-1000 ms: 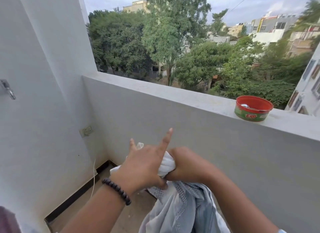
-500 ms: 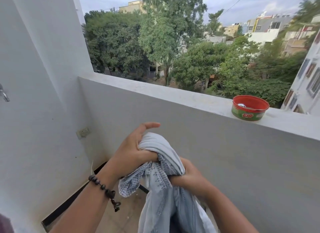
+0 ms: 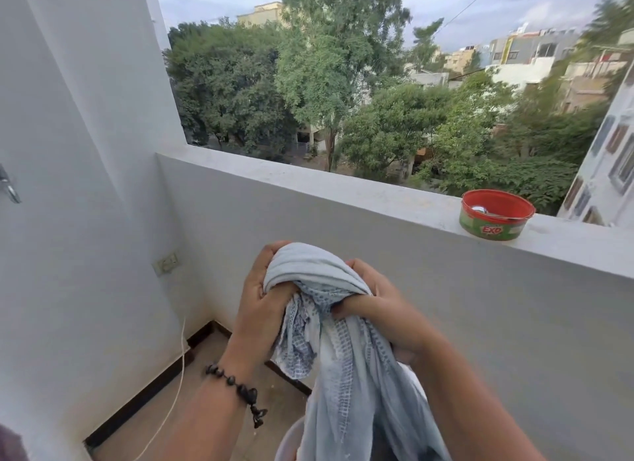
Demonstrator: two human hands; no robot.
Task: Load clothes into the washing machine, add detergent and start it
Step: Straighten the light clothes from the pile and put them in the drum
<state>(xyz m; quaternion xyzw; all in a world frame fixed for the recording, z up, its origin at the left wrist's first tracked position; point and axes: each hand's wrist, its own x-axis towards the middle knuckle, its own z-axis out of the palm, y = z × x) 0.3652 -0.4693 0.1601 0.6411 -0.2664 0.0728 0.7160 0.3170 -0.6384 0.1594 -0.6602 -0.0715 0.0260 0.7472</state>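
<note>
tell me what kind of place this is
Most likely an upper-floor balcony of a flat, used for laundry. A white parapet wall looks out over treetops and neighbouring buildings, a wall socket sits low in the corner, and both hands bunch a pale blue garment.

White balcony walls (image 3: 85, 151) and parapet (image 3: 343, 186) (daylit) front trees (image 3: 326, 83); tan floor (image 3: 206, 409) below.
</note>
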